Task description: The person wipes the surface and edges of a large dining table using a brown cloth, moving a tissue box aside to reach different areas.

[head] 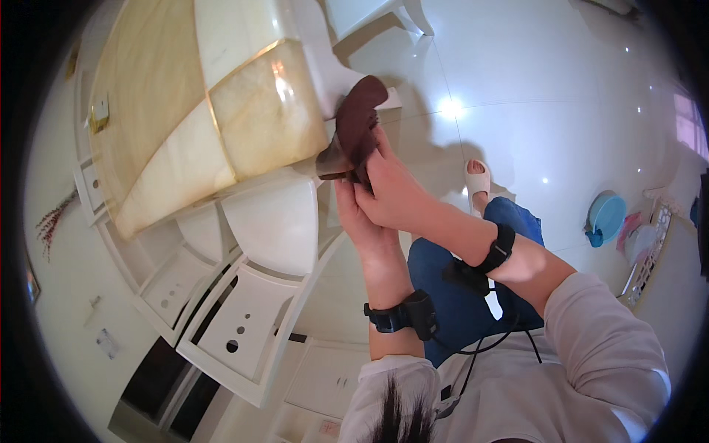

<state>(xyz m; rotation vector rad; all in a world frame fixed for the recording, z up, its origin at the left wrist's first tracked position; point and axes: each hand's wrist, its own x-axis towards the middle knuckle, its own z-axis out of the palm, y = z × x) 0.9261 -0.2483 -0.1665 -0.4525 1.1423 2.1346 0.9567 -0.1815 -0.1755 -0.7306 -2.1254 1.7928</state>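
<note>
A dark brown piece of cloth (357,124), bunched and folded, is held up beside the near corner of a glossy marble-patterned table (271,111). My right hand (396,188) grips its lower right side with the fingers curled in. Just below and to the left, my left hand (363,219) closes on the cloth's bottom end, partly covered by the right hand. The fingertips of both hands are largely hidden by the fabric. Black straps with small devices circle both forearms.
White chairs (271,221) are tucked along the table's left side; another chair (365,16) stands beyond. A blue basin (607,217) sits on the glossy tiled floor at right, near a bench with a lattice panel (648,255). Black cables (476,354) hang by my torso.
</note>
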